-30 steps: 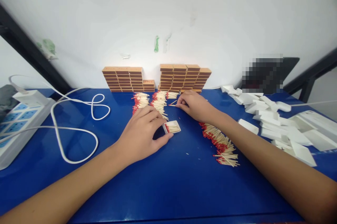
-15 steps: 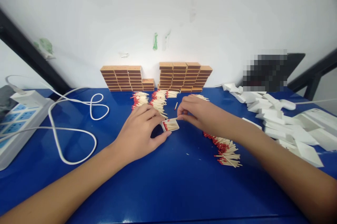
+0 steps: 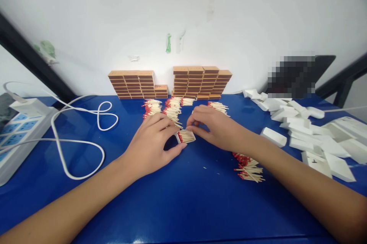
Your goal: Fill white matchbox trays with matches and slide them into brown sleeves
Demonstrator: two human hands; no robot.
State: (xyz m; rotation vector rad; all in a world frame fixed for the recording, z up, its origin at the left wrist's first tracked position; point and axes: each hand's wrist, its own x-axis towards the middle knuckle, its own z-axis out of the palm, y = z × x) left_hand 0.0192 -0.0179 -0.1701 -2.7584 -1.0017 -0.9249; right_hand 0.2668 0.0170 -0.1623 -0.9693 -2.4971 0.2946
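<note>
My left hand [image 3: 153, 143] grips a small white matchbox tray [image 3: 191, 139] between thumb and fingers on the blue table. Matches [image 3: 185, 136] lie in the tray with their red heads to the left. Just above the tray's right end is my right hand [image 3: 210, 125], thumb and fingertips pinched together; whether something is between them I cannot make out. Behind my left hand, loose match piles [image 3: 172, 110] are spread out. Another match pile [image 3: 218, 107] lies beyond my right hand, and one more match heap [image 3: 249, 167] sits below my right forearm, partly covered by it.
Stacked brown matchboxes [image 3: 132, 84] and a taller matchbox stack [image 3: 197, 82] stand against the wall. White trays [image 3: 298, 125] lie scattered at the right. On the left are a power strip [image 3: 34, 133] and a looped white cable [image 3: 59, 141]. A dark pixelated object [image 3: 323, 76] leans at the back right.
My right hand has moved slightly left, over the tray's right end. A match that stuck up at the tray's top edge no longer shows there. My left hand keeps its grip.
</note>
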